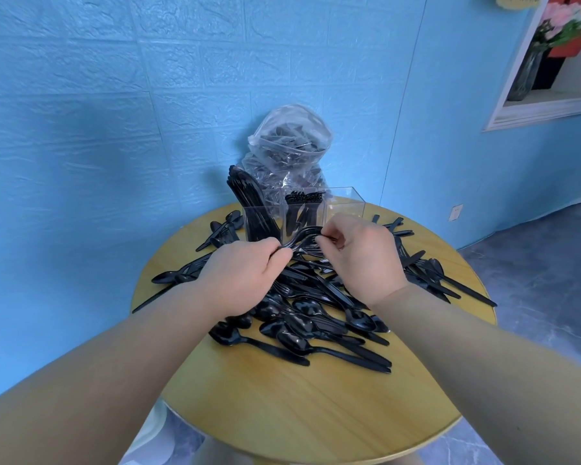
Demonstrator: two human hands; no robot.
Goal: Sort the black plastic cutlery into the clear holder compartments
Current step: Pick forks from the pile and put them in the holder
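A pile of black plastic cutlery (316, 313), mostly spoons, forks and knives, covers the middle of the round wooden table (299, 404). Behind it stands the clear holder (344, 204) with three compartments: the left one is packed with black pieces, the middle one holds forks, and the right one looks empty. My left hand (239, 276) grips a bunch of black forks (302, 238) by their handles just in front of the holder. My right hand (363, 253) pinches the tine end of the same bunch with thumb and fingertips.
A clear plastic bag (291, 142) with more black cutlery leans against the blue wall behind the holder. Loose pieces lie near the table's left edge (168, 278) and right edge (450, 283). A wall niche with a vase of flowers (544, 52) is at the upper right.
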